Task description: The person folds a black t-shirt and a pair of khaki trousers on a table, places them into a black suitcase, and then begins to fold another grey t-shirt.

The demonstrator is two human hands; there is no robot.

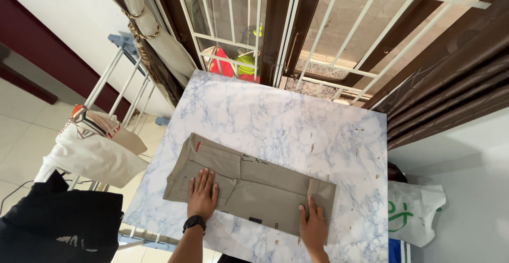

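A pair of khaki trousers [249,181] lies folded flat on a marble-patterned table [286,114], waistband to the left. My left hand [202,194], with a black watch on the wrist, presses palm-down on the left part of the trousers, fingers spread. My right hand [314,226] rests on the near right edge of the folded trousers, fingers on the cloth next to a turned-over fold at the right end.
A white drying rack [114,82] with a white garment [93,154] and dark clothes [58,220] stands left of the table. Behind the table are white window bars [328,56] and brown curtains [450,77]. A white plastic bag [413,210] sits at the right.
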